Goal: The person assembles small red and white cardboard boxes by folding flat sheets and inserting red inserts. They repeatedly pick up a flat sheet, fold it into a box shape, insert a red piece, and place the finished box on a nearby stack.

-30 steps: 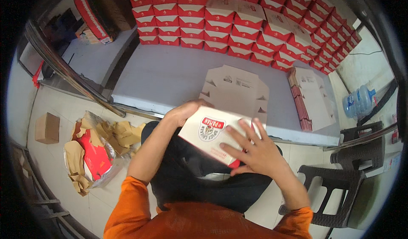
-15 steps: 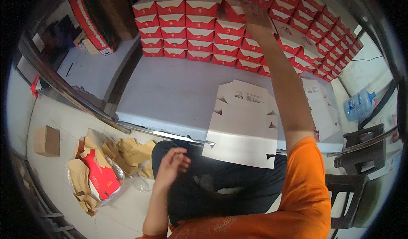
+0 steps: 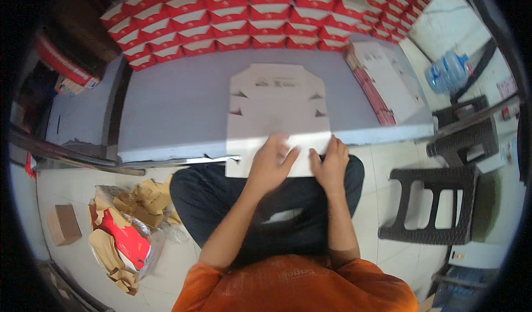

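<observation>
"Left hand (image 3: pixel 274 159) first: where is it, and how open?"

"Over the near part of a flat, pale card blank (image 3: pixel 277 104). It's half open, fingers loosely curled, thumb held apart. It's blurred, so I can't tell whether it touches the card."

"And the right hand (image 3: pixel 331 165)?"

"At the blank's near right corner, fingers bent by the edge, thumb pointing inward. Whether it pinches the card, I can't tell."

"Where exactly is the card?"

"Straight in front of the seated person, on a grey table (image 3: pixel 172 118), its near end jutting past the table edge above dark trousers (image 3: pixel 205 201). Its far corners are cut at a slant, and dark notches mark both sides."

"What's around it?"

"Rows of red-and-white boxes (image 3: pixel 230 15) stand stacked along the table's far side. To the right lies a pile of flat blanks (image 3: pixel 382 76), pale on top, reddish along one side. On the floor at left, torn brown paper (image 3: pixel 147 201) lies around red card (image 3: pixel 124 240), near a small brown carton (image 3: pixel 67 224). Off to the right are a dark stool (image 3: pixel 432 234) and a big blue bottle (image 3: pixel 448 72)."
</observation>
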`<move>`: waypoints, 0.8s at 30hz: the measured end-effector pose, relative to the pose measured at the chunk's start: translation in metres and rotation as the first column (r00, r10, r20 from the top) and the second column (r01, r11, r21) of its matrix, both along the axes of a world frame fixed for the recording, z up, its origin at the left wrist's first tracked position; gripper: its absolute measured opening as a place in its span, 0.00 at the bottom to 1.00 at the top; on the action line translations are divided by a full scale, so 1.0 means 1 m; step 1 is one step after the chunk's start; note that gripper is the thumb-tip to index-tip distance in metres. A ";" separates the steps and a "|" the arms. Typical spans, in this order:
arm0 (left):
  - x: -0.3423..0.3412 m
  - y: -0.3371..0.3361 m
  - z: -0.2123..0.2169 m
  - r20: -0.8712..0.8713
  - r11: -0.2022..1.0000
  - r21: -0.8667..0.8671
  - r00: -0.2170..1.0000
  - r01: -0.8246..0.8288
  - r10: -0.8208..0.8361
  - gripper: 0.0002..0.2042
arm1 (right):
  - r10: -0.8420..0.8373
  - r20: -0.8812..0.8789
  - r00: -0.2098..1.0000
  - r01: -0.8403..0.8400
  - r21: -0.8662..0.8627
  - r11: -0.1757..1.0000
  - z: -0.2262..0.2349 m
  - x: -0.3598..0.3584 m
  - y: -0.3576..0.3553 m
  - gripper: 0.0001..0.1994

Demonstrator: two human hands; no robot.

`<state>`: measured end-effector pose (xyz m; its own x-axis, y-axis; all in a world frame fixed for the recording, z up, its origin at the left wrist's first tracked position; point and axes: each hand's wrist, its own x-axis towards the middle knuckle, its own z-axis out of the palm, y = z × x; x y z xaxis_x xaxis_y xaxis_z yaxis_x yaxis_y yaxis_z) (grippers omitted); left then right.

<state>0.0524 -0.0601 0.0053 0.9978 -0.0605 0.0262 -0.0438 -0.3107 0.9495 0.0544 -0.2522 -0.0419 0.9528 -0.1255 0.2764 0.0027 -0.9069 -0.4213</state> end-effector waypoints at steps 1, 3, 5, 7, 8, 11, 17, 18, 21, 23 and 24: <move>0.022 -0.025 -0.006 0.044 0.993 0.118 0.999 -0.006 0.001 0.22 | 0.042 0.074 0.996 -0.042 -0.003 0.999 0.005 -0.009 0.003 0.32; 0.053 -0.069 -0.029 0.113 0.941 0.336 0.994 -0.044 0.006 0.30 | 0.130 0.166 0.978 -0.136 0.028 0.990 0.009 -0.018 0.005 0.30; 0.075 -0.098 -0.043 0.181 0.841 0.530 0.983 -0.104 0.008 0.33 | 0.208 0.166 0.964 -0.210 -0.008 0.978 0.007 -0.025 -0.004 0.29; 0.089 -0.098 -0.049 0.057 0.928 0.374 0.998 0.003 -0.026 0.29 | 0.253 0.189 0.949 -0.264 0.032 0.964 0.004 -0.028 -0.017 0.27; 0.091 -0.089 -0.052 -0.014 0.956 0.289 0.999 0.051 -0.049 0.27 | 0.210 0.174 0.962 -0.229 0.096 0.969 0.004 -0.031 -0.023 0.27; 0.092 -0.040 -0.052 -0.172 0.970 0.117 0.966 0.213 -0.192 0.21 | 0.139 0.178 0.974 -0.181 0.247 0.952 0.004 -0.036 -0.030 0.30; 0.049 -0.026 0.012 -0.102 0.833 -0.552 0.988 0.038 -0.113 0.16 | 0.011 0.225 0.974 -0.192 0.801 0.567 0.023 -0.044 -0.003 0.23; 0.038 -0.030 0.028 -0.050 0.794 -0.607 0.996 0.027 -0.072 0.16 | 0.038 0.237 0.971 -0.231 0.878 0.420 0.028 -0.047 0.000 0.20; 0.016 -0.040 0.049 0.260 0.893 -0.448 0.961 0.031 0.097 0.11 | 0.210 0.524 0.825 -0.465 0.421 0.779 0.082 -0.037 0.006 0.09; -0.008 -0.031 0.062 0.280 0.999 -0.002 0.960 0.036 -0.034 0.16 | 0.282 0.468 0.838 -0.443 0.281 0.851 0.098 -0.034 0.006 0.11; -0.013 -0.034 0.057 0.319 0.999 0.009 0.947 0.043 -0.043 0.18 | 0.297 0.429 0.853 -0.425 0.240 0.873 0.105 -0.033 0.009 0.12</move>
